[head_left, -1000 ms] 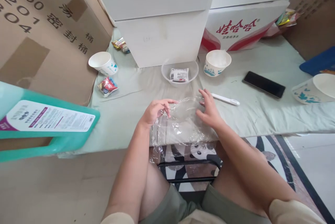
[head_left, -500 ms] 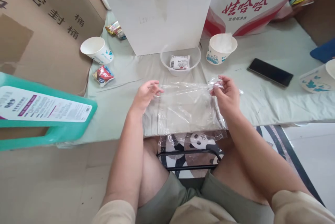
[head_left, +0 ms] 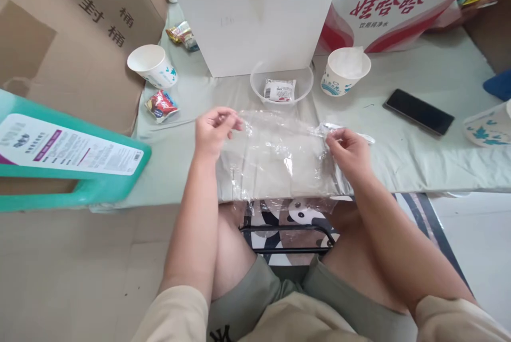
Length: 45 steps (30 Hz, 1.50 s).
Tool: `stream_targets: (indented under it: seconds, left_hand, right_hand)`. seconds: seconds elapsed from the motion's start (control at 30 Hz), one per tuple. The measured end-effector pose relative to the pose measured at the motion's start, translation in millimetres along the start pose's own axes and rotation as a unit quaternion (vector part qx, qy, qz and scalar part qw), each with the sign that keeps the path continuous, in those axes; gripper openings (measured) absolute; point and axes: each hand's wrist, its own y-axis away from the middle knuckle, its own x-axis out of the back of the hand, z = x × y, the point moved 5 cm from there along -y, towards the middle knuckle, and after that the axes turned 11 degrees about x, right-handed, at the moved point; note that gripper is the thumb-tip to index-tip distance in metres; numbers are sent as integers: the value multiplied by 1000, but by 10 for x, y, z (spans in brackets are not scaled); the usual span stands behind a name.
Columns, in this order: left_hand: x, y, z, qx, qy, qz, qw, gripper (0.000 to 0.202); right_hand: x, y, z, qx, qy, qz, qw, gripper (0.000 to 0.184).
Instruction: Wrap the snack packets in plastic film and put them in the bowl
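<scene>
A clear plastic bag (head_left: pixel 275 161) is stretched between my two hands, its lower part hanging over the table's front edge. My left hand (head_left: pixel 215 128) pinches the bag's upper left corner between thumb and fingers. At the upper right corner, my right hand (head_left: pixel 349 151) also grips the film with fingertips pressed together. Just behind the bag stands a clear plastic bowl (head_left: pixel 306 82) with a small white printed packet (head_left: pixel 280 90) in it. A white object, partly hidden, lies on the cloth behind my right hand.
Paper cups stand at left (head_left: pixel 154 67), behind the bowl's right side (head_left: pixel 337 81) and at far right (head_left: pixel 485 126). A phone (head_left: pixel 419 111) lies at right, a red snack packet (head_left: pixel 161 106) at left. A green jug (head_left: pixel 131 171) sits front left; a white box (head_left: pixel 255 27) blocks the back.
My left hand has moved up and left, and its fingers have closed on the bag's corner. My right hand has shifted slightly down and right. The view has moved a little.
</scene>
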Motion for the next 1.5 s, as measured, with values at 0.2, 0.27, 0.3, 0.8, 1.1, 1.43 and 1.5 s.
stream_targets:
  seconds: [0.2,0.27,0.3,0.8,1.1,1.43,1.5]
  left_hand:
    - [-261,118,-227,182,-21,-197,963,59]
    - [-348,122,-311,182,-78,-166,966,40]
    - [-366,103,-317,158,-84,-129,975,30]
    - [-255,-79,-246,43,-84,14,995,16]
    - [-265,50,-191,183,-27,-107,977,37]
    - [-132,54,-195,197,-43,-11,979,36]
    - [-138,52,-189,187,-33,-16,982,38]
  right_hand:
    - [18,-102,-14,106,-79,113,985,18]
    - [67,-93,-58,174,-92,150,969,25]
    - [90,-75,-75,205,-105,155,961,32]
    - [43,-86,165,25,-156,35,987,20]
    - [-105,-120,168,-81,-283,13,956,25]
    - [-47,-93,238,-98,-255,37,961,52]
    - [-15,-98,233,-68,-249,44,965,52]
